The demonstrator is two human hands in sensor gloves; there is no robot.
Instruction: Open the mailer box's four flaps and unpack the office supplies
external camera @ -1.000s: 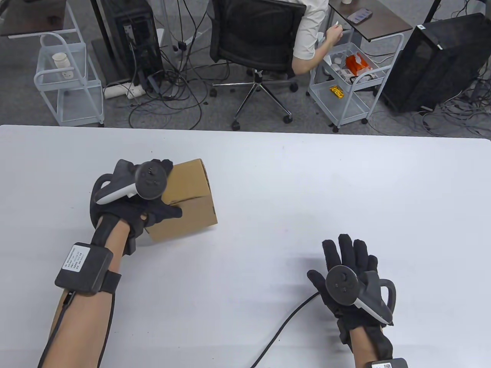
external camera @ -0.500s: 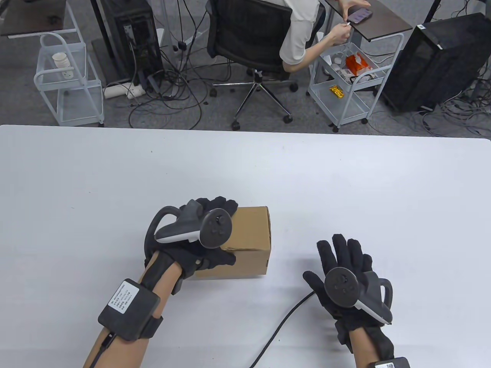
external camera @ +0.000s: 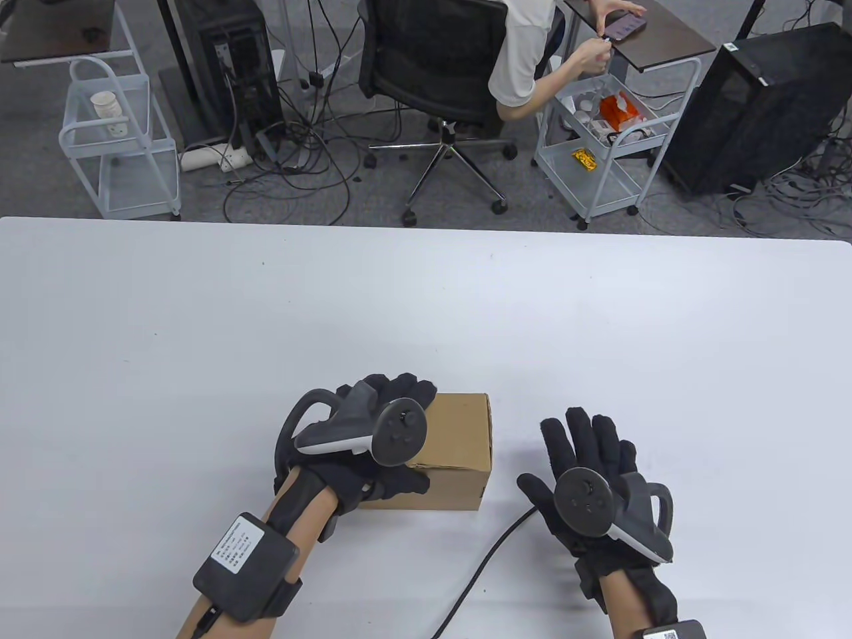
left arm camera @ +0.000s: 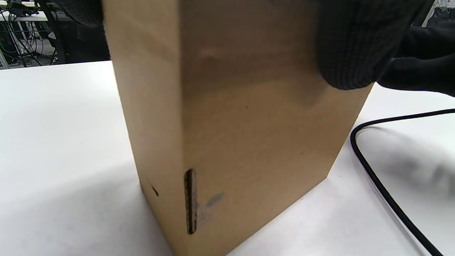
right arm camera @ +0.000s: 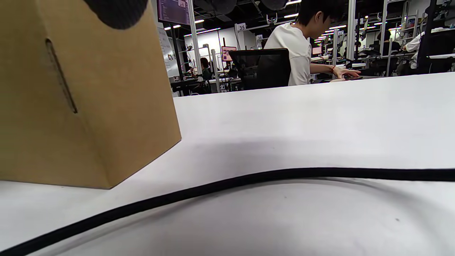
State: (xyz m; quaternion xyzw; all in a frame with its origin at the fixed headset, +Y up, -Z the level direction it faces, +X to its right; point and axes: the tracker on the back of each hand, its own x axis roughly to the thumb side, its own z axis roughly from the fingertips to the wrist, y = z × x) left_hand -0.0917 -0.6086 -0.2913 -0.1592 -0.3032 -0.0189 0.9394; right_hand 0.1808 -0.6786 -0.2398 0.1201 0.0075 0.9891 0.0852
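Observation:
A closed brown cardboard mailer box (external camera: 458, 444) stands on the white table (external camera: 426, 319) near its front edge. My left hand (external camera: 383, 439) grips it from above, fingers curled over the far top edge and thumb on the near side. In the left wrist view the box (left arm camera: 231, 124) fills the frame, a glove fingertip (left arm camera: 350, 46) pressed on its side. My right hand (external camera: 586, 459) hovers just right of the box with fingers spread, holding nothing. In the right wrist view the box (right arm camera: 81, 96) sits at the left with a slot in its side.
A black cable (external camera: 486, 566) runs across the table between my hands toward the front edge. Beyond the table's far edge a person sits in a black office chair (external camera: 432, 66), with white wire carts (external camera: 120, 146) and computer towers around.
My left hand has carried the box from the left middle of the table toward the front centre, close to my right hand. The right hand has shifted slightly left.

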